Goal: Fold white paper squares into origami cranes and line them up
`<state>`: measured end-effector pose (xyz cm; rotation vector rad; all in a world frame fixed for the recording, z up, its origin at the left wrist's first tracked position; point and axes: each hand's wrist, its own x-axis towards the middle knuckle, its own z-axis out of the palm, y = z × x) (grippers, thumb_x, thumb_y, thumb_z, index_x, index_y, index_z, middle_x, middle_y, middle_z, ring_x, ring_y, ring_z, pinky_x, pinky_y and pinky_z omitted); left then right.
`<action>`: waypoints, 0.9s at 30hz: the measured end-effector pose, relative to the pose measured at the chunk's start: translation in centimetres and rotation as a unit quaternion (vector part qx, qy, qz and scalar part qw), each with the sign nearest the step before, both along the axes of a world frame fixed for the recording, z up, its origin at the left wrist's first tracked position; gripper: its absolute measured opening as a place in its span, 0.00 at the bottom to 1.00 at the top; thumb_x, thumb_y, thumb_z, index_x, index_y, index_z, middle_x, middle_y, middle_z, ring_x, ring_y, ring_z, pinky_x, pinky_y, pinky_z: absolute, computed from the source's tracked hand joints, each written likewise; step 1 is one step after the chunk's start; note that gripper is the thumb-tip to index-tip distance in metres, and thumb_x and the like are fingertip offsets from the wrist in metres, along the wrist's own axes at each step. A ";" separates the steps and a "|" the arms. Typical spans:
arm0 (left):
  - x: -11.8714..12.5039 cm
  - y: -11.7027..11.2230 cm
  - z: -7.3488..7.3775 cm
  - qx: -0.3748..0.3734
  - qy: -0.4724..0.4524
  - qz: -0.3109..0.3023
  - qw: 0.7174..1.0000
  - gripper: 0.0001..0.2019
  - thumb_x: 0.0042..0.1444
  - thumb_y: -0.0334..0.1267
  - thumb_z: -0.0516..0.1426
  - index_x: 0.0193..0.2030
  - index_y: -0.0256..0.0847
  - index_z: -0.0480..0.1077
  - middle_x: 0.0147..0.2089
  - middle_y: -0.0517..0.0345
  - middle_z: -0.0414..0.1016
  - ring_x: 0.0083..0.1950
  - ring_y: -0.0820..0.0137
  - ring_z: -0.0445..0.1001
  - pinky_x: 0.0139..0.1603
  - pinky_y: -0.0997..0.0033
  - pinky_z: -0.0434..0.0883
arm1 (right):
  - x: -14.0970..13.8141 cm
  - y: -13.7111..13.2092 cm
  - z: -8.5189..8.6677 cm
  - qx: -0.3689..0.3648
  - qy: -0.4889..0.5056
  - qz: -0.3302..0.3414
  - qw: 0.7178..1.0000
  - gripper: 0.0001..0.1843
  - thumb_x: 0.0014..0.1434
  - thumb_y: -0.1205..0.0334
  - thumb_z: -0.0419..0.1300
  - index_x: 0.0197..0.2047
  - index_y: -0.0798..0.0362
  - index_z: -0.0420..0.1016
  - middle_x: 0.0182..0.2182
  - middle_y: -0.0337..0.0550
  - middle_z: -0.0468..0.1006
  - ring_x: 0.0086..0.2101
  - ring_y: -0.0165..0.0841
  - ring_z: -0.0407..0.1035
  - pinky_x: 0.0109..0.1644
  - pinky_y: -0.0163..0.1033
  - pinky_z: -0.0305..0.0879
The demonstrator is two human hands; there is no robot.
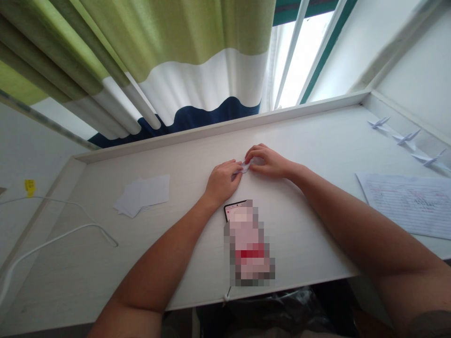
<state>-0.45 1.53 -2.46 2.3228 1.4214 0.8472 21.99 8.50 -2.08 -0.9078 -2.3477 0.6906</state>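
Observation:
A small piece of folded white paper [245, 166] is held between my two hands, above the middle of the white desk. My left hand [224, 179] grips its left side, fingers closed over it. On the other side my right hand [265, 161] pinches the paper with curled fingertips. Part of the paper is hidden by the fingers. Just below the hands lies a phone [246, 239] with its screen up, mostly blurred out. Three folded paper cranes [407, 137] stand in a row at the far right.
Loose white paper sheets [144, 195] overlap on the left of the desk [190, 263]. A lined written pad [412, 202] lies at right. A white cable [81, 227] runs over the left edge. A raised rim borders the back, with a curtain [197, 70] behind.

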 end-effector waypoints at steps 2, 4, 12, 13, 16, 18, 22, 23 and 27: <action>0.0 0.0 0.0 -0.008 -0.006 0.003 1.000 0.08 0.67 0.29 0.60 0.47 0.44 0.80 0.61 0.53 0.84 0.68 0.57 0.79 0.71 0.49 0.73 | 0.0 -0.1 0.1 -0.011 -0.005 0.002 1.000 0.07 0.59 0.62 0.64 0.39 0.49 0.84 0.47 0.50 0.83 0.53 0.48 0.72 0.66 0.58 0.64; 0.0 0.0 0.0 -0.015 -0.011 0.008 1.000 0.09 0.66 0.29 0.60 0.48 0.44 0.79 0.61 0.53 0.84 0.68 0.58 0.78 0.72 0.50 0.72 | 0.1 -0.3 0.3 -0.027 -0.010 0.003 1.000 0.06 0.60 0.60 0.64 0.37 0.48 0.84 0.49 0.50 0.82 0.55 0.49 0.70 0.67 0.59 0.63; -0.1 0.2 0.1 -0.039 -0.057 0.013 0.998 0.04 0.66 0.32 0.62 0.43 0.44 0.78 0.57 0.52 0.86 0.67 0.59 0.80 0.71 0.51 0.73 | -0.1 -0.8 1.0 -0.045 -0.052 0.009 0.998 0.11 0.66 0.54 0.64 0.37 0.48 0.85 0.56 0.52 0.78 0.60 0.52 0.65 0.69 0.61 0.61; -0.1 0.2 0.1 -0.041 -0.060 0.012 0.997 0.04 0.66 0.31 0.62 0.42 0.44 0.77 0.57 0.52 0.86 0.67 0.59 0.80 0.71 0.52 0.73 | -0.1 -0.8 1.0 -0.036 -0.060 0.007 0.998 0.11 0.66 0.53 0.64 0.37 0.48 0.85 0.57 0.52 0.78 0.61 0.53 0.65 0.69 0.62 0.61; -0.1 0.2 0.2 -0.044 -0.066 0.017 0.997 0.06 0.65 0.28 0.61 0.38 0.44 0.75 0.57 0.53 0.86 0.66 0.60 0.80 0.71 0.52 0.73 | -0.3 -1.0 1.0 0.003 -0.088 -0.003 0.996 0.13 0.69 0.52 0.62 0.37 0.48 0.85 0.60 0.53 0.76 0.62 0.55 0.63 0.69 0.66 0.59; 0.0 0.1 0.3 -0.044 -0.069 0.019 0.996 0.07 0.65 0.29 0.61 0.37 0.44 0.74 0.56 0.52 0.86 0.66 0.60 0.80 0.71 0.52 0.74 | -0.5 -1.2 1.0 0.034 -0.108 -0.008 0.994 0.13 0.69 0.54 0.62 0.38 0.49 0.85 0.61 0.55 0.75 0.63 0.57 0.62 0.69 0.68 0.58; 0.1 0.0 0.4 -0.042 -0.068 0.020 0.997 0.07 0.65 0.29 0.60 0.37 0.44 0.73 0.55 0.51 0.86 0.66 0.59 0.80 0.70 0.51 0.74 | -0.7 -1.4 1.3 0.080 -0.130 -0.015 0.988 0.10 0.69 0.55 0.65 0.37 0.49 0.85 0.62 0.56 0.74 0.65 0.59 0.59 0.68 0.69 0.58; 0.1 0.0 0.4 -0.043 -0.067 0.021 0.997 0.07 0.65 0.29 0.60 0.37 0.44 0.73 0.55 0.51 0.86 0.66 0.59 0.80 0.70 0.51 0.74 | -0.7 -1.5 1.4 0.085 -0.131 -0.017 0.988 0.10 0.68 0.55 0.65 0.37 0.48 0.85 0.62 0.55 0.74 0.65 0.59 0.59 0.67 0.69 0.58; 0.1 0.1 0.3 -0.050 -0.077 0.031 0.995 0.07 0.65 0.29 0.61 0.36 0.44 0.74 0.54 0.52 0.86 0.65 0.60 0.80 0.70 0.53 0.74 | -0.6 -1.4 1.6 0.075 -0.114 -0.042 0.990 0.10 0.65 0.54 0.69 0.33 0.48 0.84 0.60 0.54 0.75 0.63 0.59 0.60 0.67 0.68 0.57</action>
